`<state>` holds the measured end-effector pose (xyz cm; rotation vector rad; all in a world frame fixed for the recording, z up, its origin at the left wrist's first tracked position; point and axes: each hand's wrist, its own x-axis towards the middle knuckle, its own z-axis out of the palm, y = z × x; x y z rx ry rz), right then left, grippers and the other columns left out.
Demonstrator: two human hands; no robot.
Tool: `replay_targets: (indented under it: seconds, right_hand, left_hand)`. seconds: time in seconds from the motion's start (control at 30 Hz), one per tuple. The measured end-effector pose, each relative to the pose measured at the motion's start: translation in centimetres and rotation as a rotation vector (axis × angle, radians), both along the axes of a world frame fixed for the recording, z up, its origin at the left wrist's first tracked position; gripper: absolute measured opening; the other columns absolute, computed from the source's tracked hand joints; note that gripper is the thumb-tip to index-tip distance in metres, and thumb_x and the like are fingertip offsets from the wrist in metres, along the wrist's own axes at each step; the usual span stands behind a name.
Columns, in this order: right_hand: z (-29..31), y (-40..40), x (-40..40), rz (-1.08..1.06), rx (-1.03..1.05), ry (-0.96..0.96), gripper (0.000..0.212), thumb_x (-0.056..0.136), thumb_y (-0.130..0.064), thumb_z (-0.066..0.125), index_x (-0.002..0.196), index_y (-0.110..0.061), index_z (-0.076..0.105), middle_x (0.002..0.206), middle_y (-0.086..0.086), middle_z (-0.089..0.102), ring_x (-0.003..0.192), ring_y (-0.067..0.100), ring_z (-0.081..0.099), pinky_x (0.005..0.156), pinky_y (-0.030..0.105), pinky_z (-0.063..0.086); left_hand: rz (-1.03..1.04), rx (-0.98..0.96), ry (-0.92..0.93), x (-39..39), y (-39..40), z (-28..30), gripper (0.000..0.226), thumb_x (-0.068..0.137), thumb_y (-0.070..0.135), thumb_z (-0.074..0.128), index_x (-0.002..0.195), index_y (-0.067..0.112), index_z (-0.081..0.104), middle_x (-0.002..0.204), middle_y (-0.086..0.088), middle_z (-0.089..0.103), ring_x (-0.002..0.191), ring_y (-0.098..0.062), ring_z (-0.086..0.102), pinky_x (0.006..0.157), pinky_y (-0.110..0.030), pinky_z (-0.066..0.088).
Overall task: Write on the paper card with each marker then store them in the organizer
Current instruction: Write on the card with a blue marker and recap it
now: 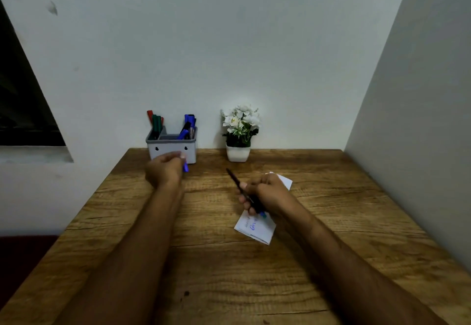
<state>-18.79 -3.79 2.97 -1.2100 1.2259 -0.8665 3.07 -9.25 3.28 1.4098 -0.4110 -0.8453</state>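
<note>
Left hand [165, 169] pinches a blue cap [185, 167] near the organizer [173, 149]; right hand [265, 192] grips the marker [238, 184] (uncapped) over the card [256, 227].

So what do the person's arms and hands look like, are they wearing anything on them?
Both forearms are bare as far as the picture shows: no sleeves, gloves or watch in view. The left hand and right hand show no rings or bands that can be made out, though the image is soft.

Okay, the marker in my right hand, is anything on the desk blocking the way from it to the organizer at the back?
Nothing standing on the desk blocks it. The left hand, holding a blue cap, hovers right before the organizer; the right hand would carry the marker past it. The flower pot stands off to the side.
</note>
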Motion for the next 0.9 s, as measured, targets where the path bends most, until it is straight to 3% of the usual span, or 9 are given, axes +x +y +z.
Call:
replay_targets:
  seconds: [0.07, 0.13, 0.23, 0.4, 0.53, 0.63, 0.73, 0.8, 0.9]
  right_hand:
    - [0.5, -0.3, -1.0, -0.055, -0.056, -0.095, 0.023, 0.104, -0.008, 0.059, 0.108, 0.012, 0.07, 0.084, 0.021, 0.072, 0.06, 0.018, 0.068, 0.053, 0.027, 0.057]
    - [0.9, -0.6, -1.9, -0.07, -0.113, -0.168, 0.02, 0.103, -0.004, 0.06, 0.114, 0.01, 0.069, 0.096, 0.027, 0.075, 0.068, 0.023, 0.072, 0.06, 0.03, 0.062]
    - [0.9, -1.1, -3.7, -0.116, -0.175, -0.265, 0.026, 0.1, 0.003, 0.061, 0.124, -0.004, 0.066, 0.103, 0.024, 0.076, 0.072, 0.028, 0.075, 0.06, 0.032, 0.062]
    - [0.9, -2.8, -6.9, -0.244, -0.154, -0.482, 0.035, 0.106, 0.009, 0.04, 0.117, -0.001, 0.071, 0.11, 0.023, 0.077, 0.083, 0.026, 0.079, 0.067, 0.028, 0.064]
    - [0.2, -3.6, -8.6, -0.276, -0.19, -0.539, 0.027, 0.1, 0.015, 0.049, 0.116, 0.002, 0.066, 0.107, 0.018, 0.079, 0.085, 0.019, 0.079, 0.068, 0.024, 0.063]
    - [-0.2, -3.8, -8.9, -0.356, -0.228, -0.379, 0.011, 0.099, -0.003, 0.065, 0.108, -0.001, 0.071, 0.095, 0.015, 0.078, 0.063, 0.013, 0.07, 0.05, 0.023, 0.056]
    - [-0.7, -4.2, -8.9, -0.383, -0.306, -0.203, 0.015, 0.098, -0.015, 0.07, 0.099, -0.001, 0.072, 0.082, 0.013, 0.077, 0.052, 0.015, 0.061, 0.044, 0.026, 0.049]
    - [-1.2, -4.4, -8.7, -0.348, -0.36, -0.095, 0.018, 0.096, -0.015, 0.073, 0.098, 0.003, 0.073, 0.082, 0.017, 0.077, 0.053, 0.02, 0.061, 0.045, 0.027, 0.049]
    - [-1.8, -4.6, -8.3, -0.276, -0.418, 0.036, 0.004, 0.091, -0.003, 0.075, 0.092, 0.001, 0.074, 0.078, 0.02, 0.076, 0.055, 0.022, 0.062, 0.05, 0.03, 0.049]
  left_hand:
    - [-0.14, 0.066, -0.448, -1.4, 0.7, -0.8, 0.013, 0.077, 0.011, 0.081, 0.088, 0.015, 0.075, 0.084, 0.002, 0.071, 0.079, -0.011, 0.066, 0.08, -0.034, 0.059]
    - [-0.276, 0.1, -0.79, -2.2, 1.0, -2.2, 0.015, 0.074, 0.016, 0.085, 0.086, 0.018, 0.076, 0.086, 0.002, 0.073, 0.081, -0.012, 0.065, 0.08, -0.031, 0.057]
    - [-0.333, 0.109, -1.059, -2.2, 0.6, -3.9, 0.02, 0.073, 0.019, 0.085, 0.09, 0.019, 0.076, 0.09, 0.002, 0.073, 0.083, -0.012, 0.065, 0.073, -0.028, 0.055]
    - [-0.39, 0.089, -1.205, -3.1, 1.2, -4.1, 0.026, 0.078, 0.026, 0.081, 0.101, 0.016, 0.074, 0.099, -0.003, 0.072, 0.093, -0.017, 0.066, 0.081, -0.033, 0.057]
    - [-0.493, -0.168, -1.345, -5.1, 1.5, -4.0, 0.028, 0.087, 0.012, 0.067, 0.114, 0.015, 0.067, 0.113, 0.001, 0.063, 0.107, -0.014, 0.058, 0.09, -0.03, 0.052]
    - [-0.718, -0.367, -1.385, -6.9, 1.5, -4.0, 0.037, 0.087, 0.006, 0.061, 0.123, 0.015, 0.064, 0.121, 0.004, 0.062, 0.111, -0.01, 0.056, 0.096, -0.027, 0.049]
    - [-0.925, -0.414, -1.383, -8.1, 1.4, -4.8, 0.036, 0.094, 0.017, 0.057, 0.13, 0.017, 0.06, 0.128, 0.004, 0.062, 0.115, -0.009, 0.055, 0.097, -0.028, 0.047]
    - [-1.026, -0.36, -1.397, -8.3, 1.1, -5.7, 0.041, 0.098, 0.029, 0.053, 0.139, 0.022, 0.054, 0.139, 0.007, 0.056, 0.124, -0.007, 0.05, 0.104, -0.029, 0.042]
    - [-1.087, -0.281, -1.417, -8.1, 0.7, -6.6, 0.05, 0.098, 0.037, 0.051, 0.147, 0.027, 0.044, 0.15, 0.01, 0.045, 0.136, -0.007, 0.04, 0.112, -0.033, 0.037]
